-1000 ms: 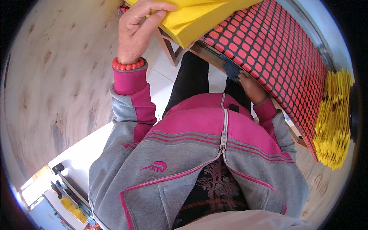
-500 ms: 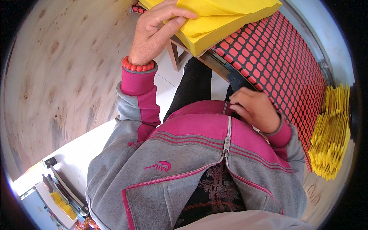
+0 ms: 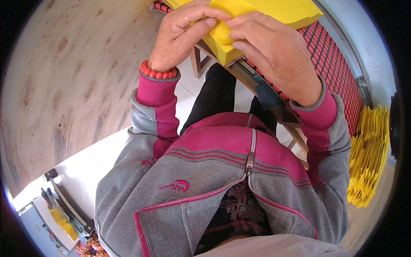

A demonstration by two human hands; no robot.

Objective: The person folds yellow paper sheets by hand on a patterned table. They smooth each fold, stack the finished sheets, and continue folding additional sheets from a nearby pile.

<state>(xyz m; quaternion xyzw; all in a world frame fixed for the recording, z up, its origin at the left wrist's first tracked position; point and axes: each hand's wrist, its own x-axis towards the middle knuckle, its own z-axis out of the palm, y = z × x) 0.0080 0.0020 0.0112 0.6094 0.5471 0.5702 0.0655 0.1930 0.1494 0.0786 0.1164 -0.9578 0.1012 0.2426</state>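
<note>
A thick stack of yellow paper (image 3: 291, 13) lies at the top of the view, one corner jutting over the table's near edge. My left hand (image 3: 180, 32), with a red bead bracelet (image 3: 158, 73) at its wrist, pinches the top sheet between thumb and fingers. My right hand (image 3: 278, 55) meets it from the other side, its fingertips closed on the same sheet. Between the two hands the sheet bulges up in a fold. The tips of some fingers are hidden by the paper.
The stack rests on a red-and-black patterned cloth (image 3: 329, 51) over a wooden table. A bundle of folded yellow papers (image 3: 369, 158) stands at the right. A large wooden board (image 3: 64, 85) fills the left. Lower left is a shelf (image 3: 55, 218) with yellow items.
My right hand has risen from beside my waist to the yellow paper and closed on it. My left hand has shifted slightly right, still pinching the sheet, which now bulges between the hands.
</note>
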